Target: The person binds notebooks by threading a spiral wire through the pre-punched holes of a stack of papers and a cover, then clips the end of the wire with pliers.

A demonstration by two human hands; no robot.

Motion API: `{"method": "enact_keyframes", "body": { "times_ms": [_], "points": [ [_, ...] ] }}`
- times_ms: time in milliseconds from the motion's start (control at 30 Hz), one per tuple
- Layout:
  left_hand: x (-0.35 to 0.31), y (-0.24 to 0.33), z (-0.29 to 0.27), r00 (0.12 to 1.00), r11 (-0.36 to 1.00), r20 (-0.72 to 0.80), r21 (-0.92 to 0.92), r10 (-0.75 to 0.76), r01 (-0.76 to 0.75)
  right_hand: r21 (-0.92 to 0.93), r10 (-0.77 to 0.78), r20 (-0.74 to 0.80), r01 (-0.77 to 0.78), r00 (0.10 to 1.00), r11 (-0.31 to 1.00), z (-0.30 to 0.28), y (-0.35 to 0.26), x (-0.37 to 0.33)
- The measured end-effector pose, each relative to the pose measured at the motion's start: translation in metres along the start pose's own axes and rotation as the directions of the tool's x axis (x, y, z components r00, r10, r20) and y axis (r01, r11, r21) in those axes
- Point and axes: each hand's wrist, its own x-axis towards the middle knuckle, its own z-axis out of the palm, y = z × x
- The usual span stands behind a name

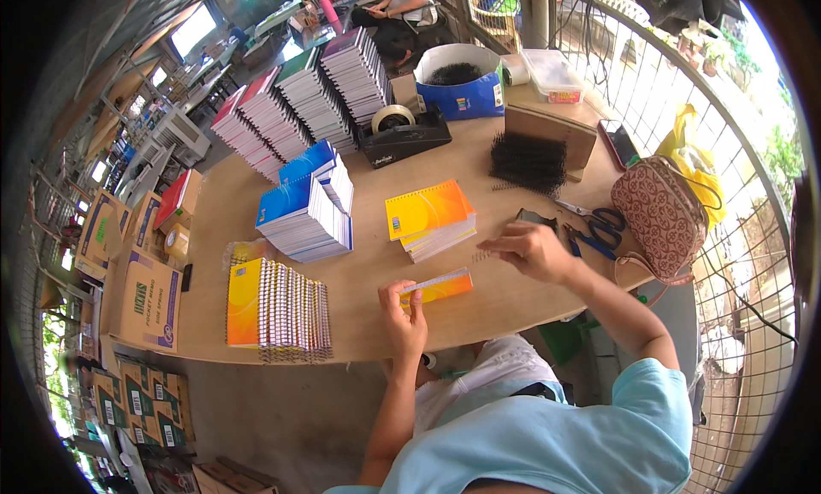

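My left hand pinches a small yellow-orange notebook by its left end, with the page edge turned up. Just above the notebook's right end, the closed fingers of my right hand hold a thin wire spiral. Beyond both hands lies a stack of yellow-orange notebooks. Left of my left hand stands a row of spiral-bound notebooks, their wire edges showing. A pile of black wire spirals sits farther back, beside a cardboard piece.
Blue notebooks and tall notebook stacks stand at the back left, near a tape dispenser. Scissors, a phone and a patterned pouch lie right. A blue-and-white carton holds more spirals.
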Motion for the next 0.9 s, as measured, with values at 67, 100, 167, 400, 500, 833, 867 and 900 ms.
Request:
{"method": "enact_keyframes", "body": {
  "times_ms": [67, 100, 167, 400, 500, 833, 867, 900],
  "points": [
    [0.001, 0.006, 0.001, 0.997, 0.997, -0.022, -0.045, -0.072, 0.071, 0.073, 0.035, -0.021, -0.034, 0.999, 0.997, 0.016, -0.003, -0.004],
    [0.003, 0.011, 0.000, 0.997, 0.996, -0.020, -0.045, -0.073, 0.072, 0.145, 0.072, -0.041, -0.066, 0.997, 0.987, 0.020, -0.003, -0.005],
    [0.006, 0.018, -0.003, 0.996, 0.998, 0.071, 0.018, -0.058, 0.056, 0.116, 0.073, -0.058, -0.066, 0.996, 0.991, 0.022, -0.004, -0.004],
    [0.002, 0.017, 0.001, 0.998, 0.998, 0.032, 0.042, -0.052, 0.051, 0.234, 0.052, -0.022, -0.045, 0.998, 0.971, 0.022, -0.005, 0.002],
    [0.003, 0.017, 0.004, 0.999, 1.000, 0.021, 0.000, -0.028, 0.028, 0.324, 0.067, -0.027, -0.054, 0.997, 0.944, 0.021, -0.007, 0.003],
    [0.001, 0.013, 0.004, 1.000, 1.000, 0.013, 0.030, -0.004, 0.004, 0.325, -0.035, 0.105, -0.001, 0.994, 0.946, 0.013, -0.006, 0.007],
    [0.001, 0.014, 0.005, 1.000, 0.999, 0.015, 0.033, -0.002, 0.001, 0.343, -0.092, 0.075, 0.061, 0.993, 0.937, 0.013, -0.007, 0.008],
    [0.001, 0.014, 0.005, 1.000, 0.999, 0.015, 0.034, -0.003, 0.002, 0.359, -0.149, 0.046, 0.123, 0.988, 0.925, 0.013, -0.008, 0.008]
  ]
}}
